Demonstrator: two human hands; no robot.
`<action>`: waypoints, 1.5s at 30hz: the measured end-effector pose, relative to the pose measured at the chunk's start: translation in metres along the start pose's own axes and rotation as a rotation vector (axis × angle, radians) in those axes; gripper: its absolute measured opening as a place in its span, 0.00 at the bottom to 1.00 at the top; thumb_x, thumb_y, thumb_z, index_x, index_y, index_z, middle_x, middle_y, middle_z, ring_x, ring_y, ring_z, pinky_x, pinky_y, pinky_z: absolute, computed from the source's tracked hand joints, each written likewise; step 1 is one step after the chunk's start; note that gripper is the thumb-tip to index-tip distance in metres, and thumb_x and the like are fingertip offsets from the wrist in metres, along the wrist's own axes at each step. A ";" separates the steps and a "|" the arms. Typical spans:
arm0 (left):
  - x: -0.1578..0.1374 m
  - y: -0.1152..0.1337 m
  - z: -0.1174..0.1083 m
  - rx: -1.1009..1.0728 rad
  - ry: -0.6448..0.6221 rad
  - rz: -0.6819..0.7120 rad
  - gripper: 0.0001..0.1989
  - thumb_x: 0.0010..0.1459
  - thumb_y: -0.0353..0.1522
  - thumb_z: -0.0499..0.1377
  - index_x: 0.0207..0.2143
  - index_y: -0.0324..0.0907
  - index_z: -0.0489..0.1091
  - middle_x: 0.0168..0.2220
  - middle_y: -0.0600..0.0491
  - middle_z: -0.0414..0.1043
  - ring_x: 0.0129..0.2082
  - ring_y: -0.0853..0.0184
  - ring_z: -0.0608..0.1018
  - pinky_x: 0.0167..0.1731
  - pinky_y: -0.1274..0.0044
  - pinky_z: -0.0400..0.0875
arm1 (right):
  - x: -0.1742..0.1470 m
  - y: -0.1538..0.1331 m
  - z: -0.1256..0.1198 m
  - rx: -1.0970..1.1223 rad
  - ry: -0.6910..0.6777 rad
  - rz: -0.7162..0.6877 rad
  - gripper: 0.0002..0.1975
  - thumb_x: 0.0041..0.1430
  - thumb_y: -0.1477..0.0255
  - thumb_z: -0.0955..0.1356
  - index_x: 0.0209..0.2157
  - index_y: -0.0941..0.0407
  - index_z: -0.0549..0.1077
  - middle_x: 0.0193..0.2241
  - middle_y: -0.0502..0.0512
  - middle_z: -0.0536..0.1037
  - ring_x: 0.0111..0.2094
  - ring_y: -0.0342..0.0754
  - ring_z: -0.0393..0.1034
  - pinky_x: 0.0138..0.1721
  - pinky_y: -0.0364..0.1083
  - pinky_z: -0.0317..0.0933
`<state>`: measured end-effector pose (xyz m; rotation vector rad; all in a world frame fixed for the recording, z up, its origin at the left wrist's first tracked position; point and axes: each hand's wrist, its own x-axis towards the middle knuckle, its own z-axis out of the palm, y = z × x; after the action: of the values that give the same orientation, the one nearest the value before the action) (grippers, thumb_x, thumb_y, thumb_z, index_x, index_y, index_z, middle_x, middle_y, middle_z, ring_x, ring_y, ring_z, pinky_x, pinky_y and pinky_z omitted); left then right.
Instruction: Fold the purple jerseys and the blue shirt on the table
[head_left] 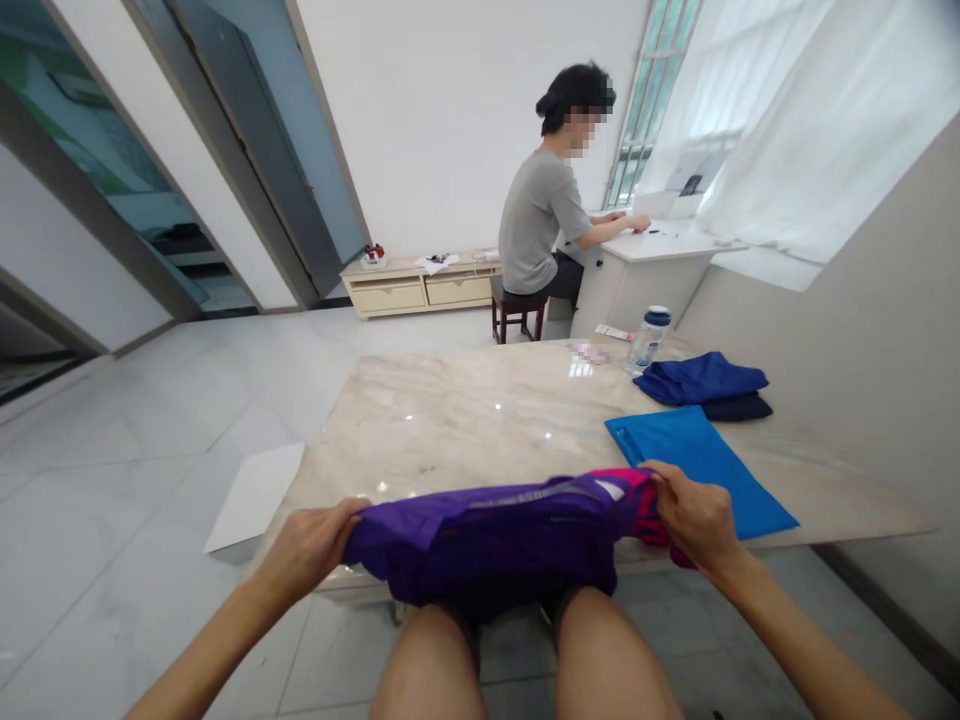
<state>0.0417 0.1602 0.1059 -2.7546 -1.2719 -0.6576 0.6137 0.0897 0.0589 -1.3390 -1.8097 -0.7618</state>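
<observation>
Currently, the garment point(487, 540) hangs at the table's point(450, 400) near edge, left fingers point(351, 510) and right fingers point(663, 475) pinched closed on opposite ends. Expect light, soft, probably slippery cloth; hold by the corners.

The left hand point(313, 545) and right hand point(697, 515) (both pinched) are held forward, well apart.

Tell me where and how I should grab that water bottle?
Probably the clear body of the water bottle, below its dark cap. Come from the near left: it stands upright, and blue cloth lies close on its right.
</observation>
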 end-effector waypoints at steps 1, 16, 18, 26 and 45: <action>-0.010 -0.007 0.013 -0.005 0.003 0.026 0.18 0.78 0.38 0.48 0.46 0.49 0.78 0.28 0.57 0.83 0.23 0.64 0.84 0.26 0.77 0.73 | -0.015 0.000 0.008 0.004 -0.014 -0.014 0.19 0.82 0.69 0.62 0.42 0.57 0.83 0.20 0.50 0.80 0.14 0.40 0.64 0.22 0.45 0.52; 0.294 -0.101 0.066 0.288 0.033 -0.663 0.25 0.76 0.33 0.50 0.67 0.25 0.66 0.66 0.27 0.72 0.68 0.40 0.73 0.62 0.51 0.70 | 0.206 0.024 0.264 -0.016 -0.538 0.568 0.22 0.77 0.81 0.59 0.65 0.78 0.68 0.60 0.83 0.76 0.58 0.56 0.72 0.59 0.57 0.63; 0.277 -0.075 0.089 0.249 0.070 -0.570 0.28 0.74 0.34 0.51 0.71 0.29 0.64 0.73 0.29 0.64 0.72 0.41 0.68 0.68 0.50 0.64 | 0.182 -0.010 0.261 0.039 -0.563 0.520 0.26 0.73 0.82 0.61 0.69 0.74 0.67 0.65 0.81 0.73 0.64 0.59 0.69 0.63 0.58 0.63; 0.082 -0.016 0.198 0.126 -0.118 -0.319 0.32 0.78 0.44 0.45 0.77 0.37 0.57 0.77 0.36 0.59 0.78 0.50 0.62 0.76 0.50 0.56 | -0.008 -0.108 0.211 0.347 -0.733 0.159 0.30 0.79 0.66 0.59 0.77 0.60 0.63 0.79 0.66 0.57 0.80 0.60 0.50 0.77 0.63 0.51; -0.048 -0.021 0.129 -0.183 -0.063 -0.376 0.15 0.75 0.41 0.51 0.46 0.45 0.76 0.44 0.47 0.80 0.47 0.56 0.83 0.51 0.63 0.79 | -0.064 -0.042 0.099 0.377 -0.628 0.107 0.14 0.74 0.74 0.65 0.48 0.54 0.84 0.43 0.61 0.84 0.45 0.56 0.80 0.49 0.55 0.76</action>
<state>0.0452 0.1661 -0.0336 -2.7130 -1.8575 -0.7472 0.5631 0.1250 -0.0499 -1.4941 -2.1877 0.0890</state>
